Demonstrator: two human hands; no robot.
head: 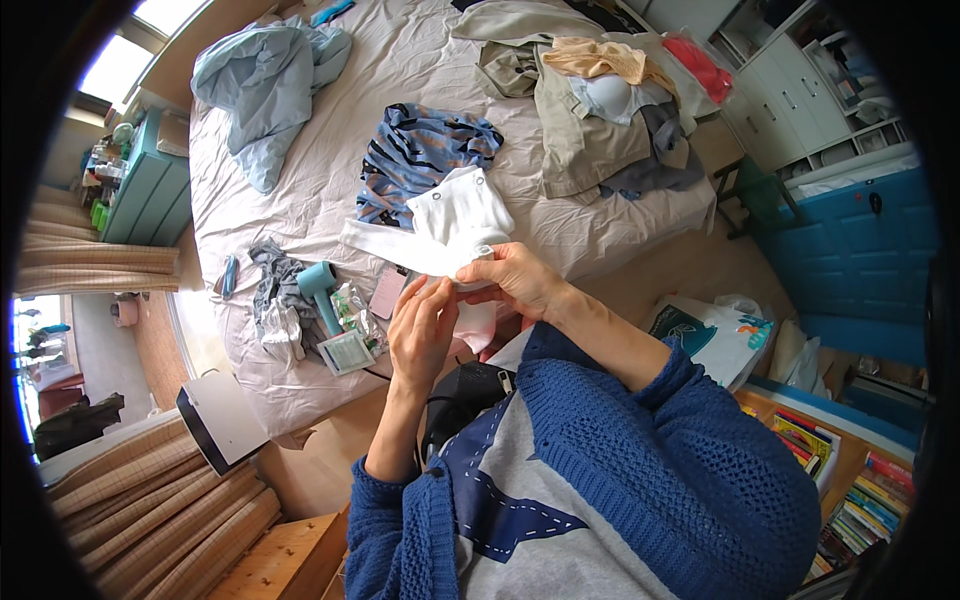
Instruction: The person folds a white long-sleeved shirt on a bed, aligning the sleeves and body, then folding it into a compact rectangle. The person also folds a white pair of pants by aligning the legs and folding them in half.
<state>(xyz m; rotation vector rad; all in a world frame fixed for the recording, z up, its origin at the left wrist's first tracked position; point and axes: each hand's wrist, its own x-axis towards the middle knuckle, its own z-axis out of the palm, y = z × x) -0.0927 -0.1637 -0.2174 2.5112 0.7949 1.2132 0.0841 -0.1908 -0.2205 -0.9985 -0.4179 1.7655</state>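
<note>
A white garment with dark-rimmed round buttons or snaps lies over the bed's near edge. One of its edges is pinched between the thumb and fingers of my right hand. Close beside, my left hand has its fingertips at the same edge, the fingers bent together. A blue patterned garment lies crumpled just beyond the white one. Below my hands hangs a pale pink cloth, partly hidden by them. A pink phone-shaped item rests on the sheet left of the white garment.
On the bed lie a teal hair dryer, a grey cloth, a flat packet and a light blue garment. Clothes, including khaki trousers, pile at the right. A printed bag stands beyond my right arm.
</note>
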